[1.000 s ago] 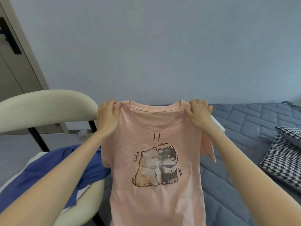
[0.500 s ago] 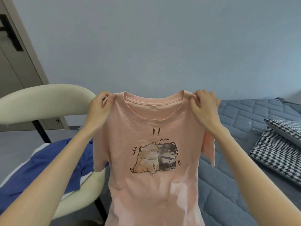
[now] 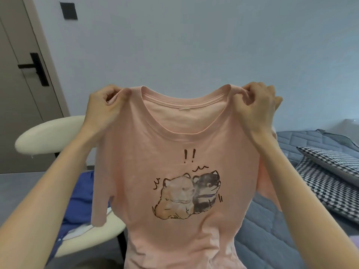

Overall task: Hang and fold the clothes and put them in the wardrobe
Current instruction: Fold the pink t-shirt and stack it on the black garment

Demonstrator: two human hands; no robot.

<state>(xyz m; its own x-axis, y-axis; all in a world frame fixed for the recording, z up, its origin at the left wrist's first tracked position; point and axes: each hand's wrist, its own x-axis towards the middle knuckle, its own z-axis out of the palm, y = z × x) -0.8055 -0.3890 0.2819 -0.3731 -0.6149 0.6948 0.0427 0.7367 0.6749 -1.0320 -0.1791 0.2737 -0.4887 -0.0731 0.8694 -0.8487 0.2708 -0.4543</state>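
At far left, a grey door (image 3: 19,94) with a black handle (image 3: 37,68), and a dark switch plate (image 3: 68,11) on the pale wall (image 3: 194,45) beside it. Below, a cream chair (image 3: 50,133) with a blue garment (image 3: 81,200) draped over its seat.

Left of centre, the left hand (image 3: 103,109), fingers curled tight, pinching a pink T-shirt (image 3: 136,152) at the shoulder on that side, just beside the collar (image 3: 174,135). At centre, the T-shirt itself, held up in mid-air with its front toward the camera, clear of chair and bed alike. Collar sagging between the two grips, short sleeves (image 3: 101,200) hanging loose, hem out of the picture at the bottom. On the chest, a print of two cuddling dogs (image 3: 186,197) under two exclamation marks.

Right of centre, the right hand (image 3: 256,109), likewise closed, fingers bunched over the fabric of the other shoulder.

Behind the right arm, a bed (image 3: 272,239) under a grey-blue quilted cover. At far right, a black-and-white houndstooth pillow (image 3: 330,187) lying on it.
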